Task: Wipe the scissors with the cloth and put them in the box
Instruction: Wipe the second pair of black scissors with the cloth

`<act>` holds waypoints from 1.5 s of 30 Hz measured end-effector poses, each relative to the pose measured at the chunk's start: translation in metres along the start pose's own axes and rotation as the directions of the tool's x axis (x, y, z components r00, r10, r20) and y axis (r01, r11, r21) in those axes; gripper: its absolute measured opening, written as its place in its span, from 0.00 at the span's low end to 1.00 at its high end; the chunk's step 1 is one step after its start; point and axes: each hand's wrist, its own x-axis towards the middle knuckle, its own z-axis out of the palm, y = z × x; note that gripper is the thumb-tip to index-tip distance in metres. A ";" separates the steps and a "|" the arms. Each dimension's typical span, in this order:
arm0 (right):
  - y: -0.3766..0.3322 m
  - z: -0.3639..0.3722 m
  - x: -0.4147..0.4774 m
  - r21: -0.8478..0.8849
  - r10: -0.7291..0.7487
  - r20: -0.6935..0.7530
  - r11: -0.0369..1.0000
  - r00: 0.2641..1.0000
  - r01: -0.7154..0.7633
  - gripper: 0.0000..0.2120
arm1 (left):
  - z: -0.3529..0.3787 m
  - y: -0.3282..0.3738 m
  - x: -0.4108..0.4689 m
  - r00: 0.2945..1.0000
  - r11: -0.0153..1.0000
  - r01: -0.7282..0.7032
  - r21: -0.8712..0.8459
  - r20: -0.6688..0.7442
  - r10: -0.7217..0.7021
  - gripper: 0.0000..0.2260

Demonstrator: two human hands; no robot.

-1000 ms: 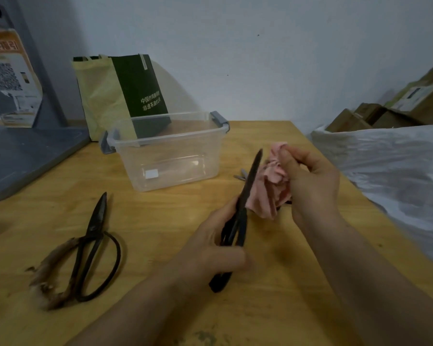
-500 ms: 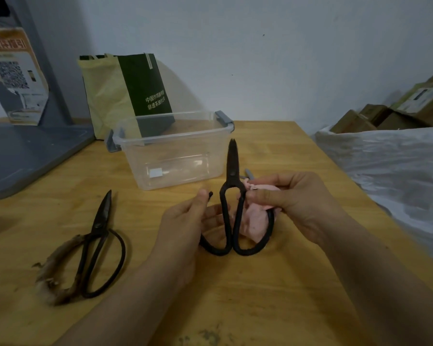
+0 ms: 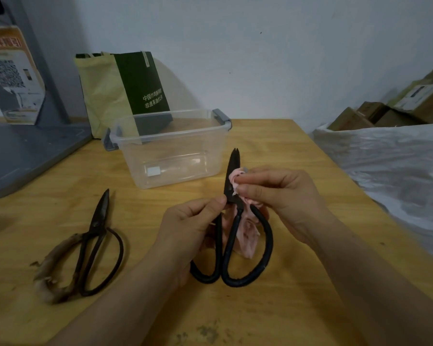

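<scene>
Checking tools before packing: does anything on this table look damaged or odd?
Yes. The spare scissors on the table's left have one handle loop wrapped in ragged, fraying brownish material; the other loop is bare. The black scissors being wiped look intact.

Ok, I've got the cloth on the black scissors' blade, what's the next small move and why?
Probably slide the cloth up toward the tips. Your right hand pinches it low on the blade of the black scissors, your left hand steadies them near the pivot, and the blade above the cloth is bare.
</scene>
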 end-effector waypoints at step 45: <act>0.008 0.012 -0.004 -0.485 -0.304 0.040 0.827 0.952 0.284 0.12 | -0.001 -0.015 -0.001 0.928 0.913 -0.348 0.213 -0.061 0.368 0.07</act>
